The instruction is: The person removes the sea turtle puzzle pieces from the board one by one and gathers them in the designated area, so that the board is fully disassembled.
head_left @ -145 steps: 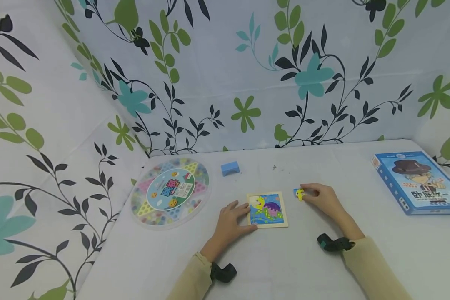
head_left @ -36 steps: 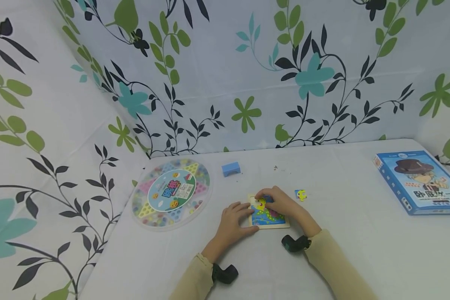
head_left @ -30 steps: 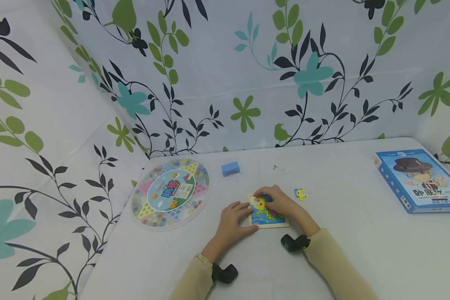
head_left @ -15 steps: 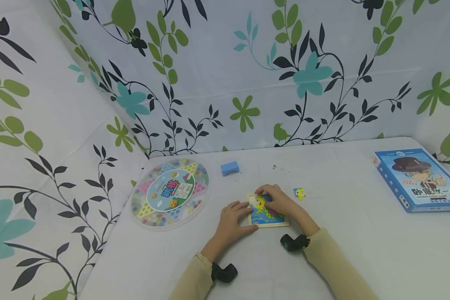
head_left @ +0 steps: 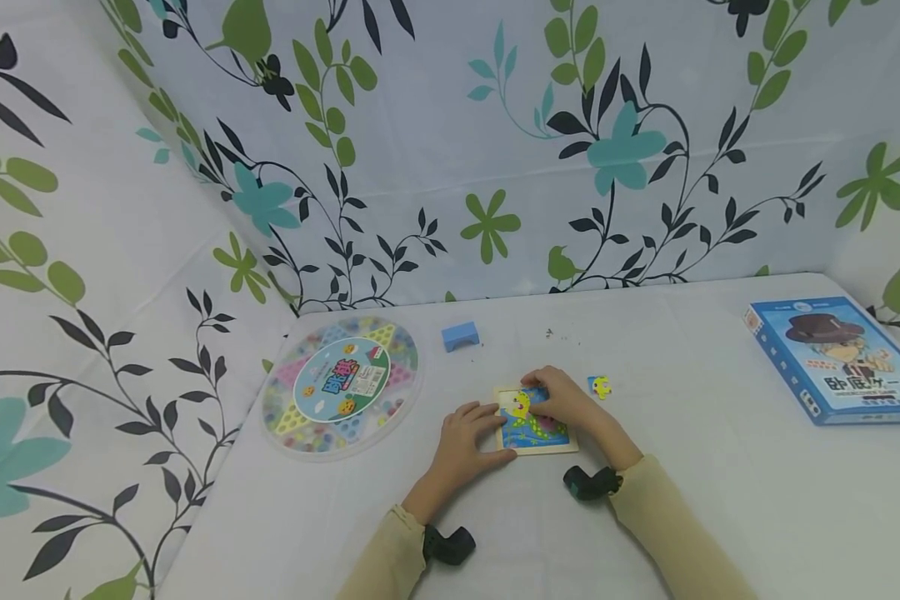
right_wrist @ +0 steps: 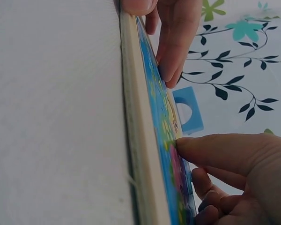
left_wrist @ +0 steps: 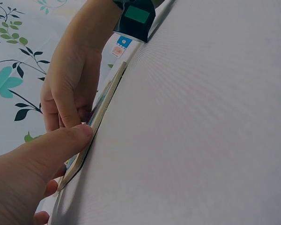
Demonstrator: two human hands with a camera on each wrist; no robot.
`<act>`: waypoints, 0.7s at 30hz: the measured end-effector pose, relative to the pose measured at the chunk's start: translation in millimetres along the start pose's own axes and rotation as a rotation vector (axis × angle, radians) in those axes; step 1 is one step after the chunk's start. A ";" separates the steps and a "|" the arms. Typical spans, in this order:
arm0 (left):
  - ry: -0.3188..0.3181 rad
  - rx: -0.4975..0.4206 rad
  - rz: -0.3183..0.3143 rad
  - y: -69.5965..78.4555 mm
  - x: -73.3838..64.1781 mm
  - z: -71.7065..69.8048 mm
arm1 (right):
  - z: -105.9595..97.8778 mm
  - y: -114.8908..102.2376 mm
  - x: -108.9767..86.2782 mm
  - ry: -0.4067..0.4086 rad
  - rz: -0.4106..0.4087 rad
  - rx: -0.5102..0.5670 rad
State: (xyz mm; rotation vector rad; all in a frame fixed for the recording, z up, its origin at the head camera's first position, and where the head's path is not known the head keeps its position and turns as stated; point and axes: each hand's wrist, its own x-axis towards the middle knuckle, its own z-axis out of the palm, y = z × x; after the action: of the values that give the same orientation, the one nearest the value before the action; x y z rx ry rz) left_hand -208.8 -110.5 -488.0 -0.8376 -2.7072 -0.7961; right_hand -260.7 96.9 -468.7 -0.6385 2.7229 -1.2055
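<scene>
Flat on the tabletop (head_left: 645, 517), the puzzle (head_left: 534, 433) lies between both hands, the left hand (head_left: 461, 446) bracing its left edge with straight fingers, the right hand (head_left: 566, 404) pressing fingertips on its picture, a loose piece (head_left: 599, 386) just right of it.

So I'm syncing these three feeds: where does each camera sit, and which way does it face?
Head: worn on the head, looking forward and down at the puzzle board, left hand, right hand and both sleeves.
Left wrist: low at the table, looking along the board's edge past the left thumb to the right hand.
Right wrist: low, facing the blue block, fingers on the board.
All share the board and both hands.
</scene>
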 end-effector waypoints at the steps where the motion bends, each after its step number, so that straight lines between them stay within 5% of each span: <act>1: -0.002 0.002 -0.001 0.0 0.1 -0.1 | -0.5 -0.1 0.0 -0.004 0.004 -0.007; 12: -0.001 -0.001 0.000 0.8 0.4 -1.3 | -4.5 1.6 -0.5 0.009 -0.024 0.032; 21: -0.007 0.009 -0.005 -0.3 0.3 -0.6 | -4.7 1.3 -1.1 0.014 0.030 0.028</act>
State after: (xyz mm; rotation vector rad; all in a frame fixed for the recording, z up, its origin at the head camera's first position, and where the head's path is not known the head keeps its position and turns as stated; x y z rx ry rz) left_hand -209.2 -110.8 -487.5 -0.8332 -2.7181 -0.7830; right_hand -261.4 101.4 -466.6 -0.5863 2.7118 -1.2435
